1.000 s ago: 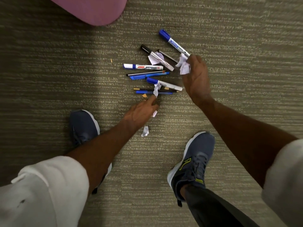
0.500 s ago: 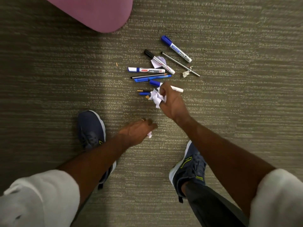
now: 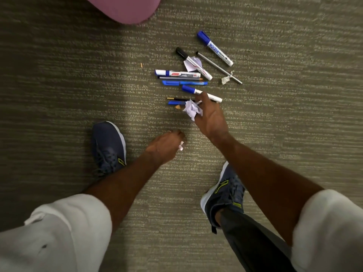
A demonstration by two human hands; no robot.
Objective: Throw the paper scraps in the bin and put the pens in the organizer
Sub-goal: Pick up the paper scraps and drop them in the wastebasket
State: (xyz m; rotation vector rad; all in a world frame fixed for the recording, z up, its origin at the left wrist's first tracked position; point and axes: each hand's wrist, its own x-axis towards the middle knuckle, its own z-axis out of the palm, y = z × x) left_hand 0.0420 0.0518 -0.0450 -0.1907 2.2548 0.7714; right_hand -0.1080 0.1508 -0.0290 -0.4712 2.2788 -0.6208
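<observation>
Several pens and markers lie scattered on the carpet: a blue-capped marker (image 3: pixel 215 48) farthest away, a black-capped marker (image 3: pixel 193 63), a whiteboard marker (image 3: pixel 177 74), a blue pen (image 3: pixel 184 83) and a thin silver pen (image 3: pixel 219 67). My right hand (image 3: pixel 210 116) holds crumpled white paper scraps (image 3: pixel 192 109) over another blue-capped marker (image 3: pixel 200 92). My left hand (image 3: pixel 167 147) is curled round a small paper scrap (image 3: pixel 181 146). One scrap (image 3: pixel 191 62) lies under the black-capped marker, and another small scrap (image 3: pixel 225 79) lies by the silver pen.
A pink rounded object (image 3: pixel 125 7) fills the top edge. My two dark blue shoes (image 3: pixel 108 147) (image 3: pixel 225 195) stand on the striped carpet near the hands. A tiny orange speck (image 3: pixel 141 65) lies left of the pens. No bin or organizer is in view.
My right hand moved from the far blue marker down to the near pens, holding more crumpled paper. My left hand drew back from the pens and picked up a scrap from the carpet.
</observation>
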